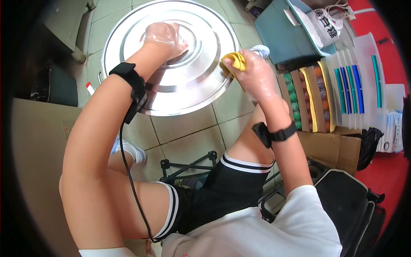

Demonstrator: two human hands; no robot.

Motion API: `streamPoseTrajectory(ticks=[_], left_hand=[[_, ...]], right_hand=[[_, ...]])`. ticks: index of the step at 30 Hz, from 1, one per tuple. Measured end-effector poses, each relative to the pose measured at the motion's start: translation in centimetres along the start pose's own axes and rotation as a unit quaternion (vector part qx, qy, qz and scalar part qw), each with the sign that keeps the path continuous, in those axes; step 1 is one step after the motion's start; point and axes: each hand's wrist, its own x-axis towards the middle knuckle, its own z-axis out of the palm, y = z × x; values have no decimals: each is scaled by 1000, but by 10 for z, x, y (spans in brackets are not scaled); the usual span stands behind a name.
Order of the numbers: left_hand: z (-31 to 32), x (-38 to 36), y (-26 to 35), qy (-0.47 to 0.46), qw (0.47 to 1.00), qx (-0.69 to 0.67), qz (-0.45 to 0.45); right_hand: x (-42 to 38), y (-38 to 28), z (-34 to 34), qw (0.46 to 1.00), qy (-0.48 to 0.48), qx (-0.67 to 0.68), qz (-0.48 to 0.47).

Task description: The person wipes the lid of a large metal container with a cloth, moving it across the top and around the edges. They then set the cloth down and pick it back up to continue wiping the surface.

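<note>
A large round metal lid [188,96] with ringed ridges lies in front of me, over what looks like a big pot; a small loop handle [99,78] sticks out at its left side. My left hand [165,39], in a clear plastic glove, is closed at the lid's middle, and the knob it seems to grip is hidden beneath it. At the lid's right rim, my right hand [257,77], also gloved, is closed around a folded yellow cloth [234,62]. The cloth's near end hangs beside the rim.
To the right stand a blue-grey bin [278,36] with a white printed bag [324,26], packed cartons [314,96] and a clear plastic box [372,73]. A beige cabinet [43,141] is at the left. A black folding frame [188,167] sits between my legs on the tiled floor [184,128].
</note>
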Motion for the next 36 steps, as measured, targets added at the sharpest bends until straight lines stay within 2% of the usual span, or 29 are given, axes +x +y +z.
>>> streamPoseTrajectory(ticks=[1,3,5,6,7,9,10,12,15,18,19,21,24,27,30,33,36], left_hand=[[0,1,0,-5,1000,7,-11],[1,1,2,-12,1000,14,-16],[3,-1,2,26,999,32,-30],[5,-2,2,48,998,45,-20],[6,-2,2,48,998,45,-18],[4,-2,1,53,998,43,-11],[0,-2,2,52,998,44,-12],[-7,-1,3,-34,999,35,-20],[-5,-3,1,-22,999,19,-17],[-8,-3,2,-38,999,13,-26],[-7,-2,1,-38,999,13,-25],[-3,0,1,-37,998,22,-45],[2,0,1,9,999,23,-33],[0,0,-1,2,1000,17,-17],[-12,-4,4,-43,999,21,-25],[-7,-2,3,-28,999,37,-27],[-6,1,2,-27,999,29,-29]], right_hand=[[5,-3,0,999,-35,-17,36],[8,-2,7,998,-24,-12,57],[5,-5,11,998,15,-49,33],[1,-6,16,997,65,-38,2],[-4,-7,18,997,65,-37,3],[-21,-18,18,999,4,-35,-32],[-29,-25,21,998,13,-48,-40],[-29,-24,22,998,2,-35,-48],[-15,-11,20,997,0,-23,-67],[7,5,14,998,8,-21,57],[14,8,15,998,9,-21,58],[23,10,18,995,34,-92,20],[13,8,19,996,46,-75,28],[-5,-2,25,996,58,-56,31],[-33,-25,24,998,44,-28,-26],[-34,-38,17,997,4,-28,-69],[-17,-40,16,998,-6,-26,-57]])
